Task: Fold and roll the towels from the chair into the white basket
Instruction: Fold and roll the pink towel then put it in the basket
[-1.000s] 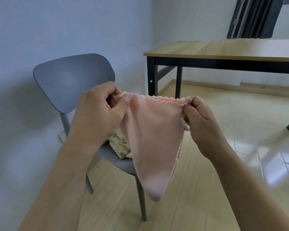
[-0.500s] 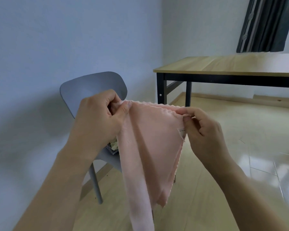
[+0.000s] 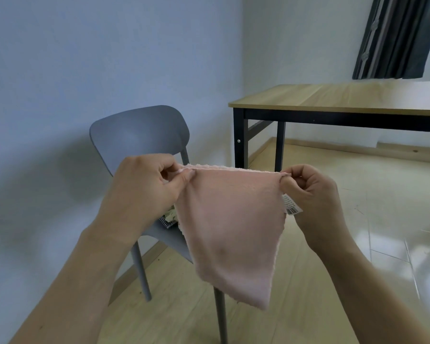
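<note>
So our left hand (image 3: 144,192) and right hand (image 3: 308,194) pinched the top corners of a soft, fuzzy pink towel (image 3: 231,227), hanging pointy mid-frame before the smooth gray chair (image 3: 139,135).

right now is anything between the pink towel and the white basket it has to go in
Cannot tell: no white basket shows in this view. The pink towel hangs in the air, pinched at its top corners by the left hand and right hand, in front of the grey chair.
</note>
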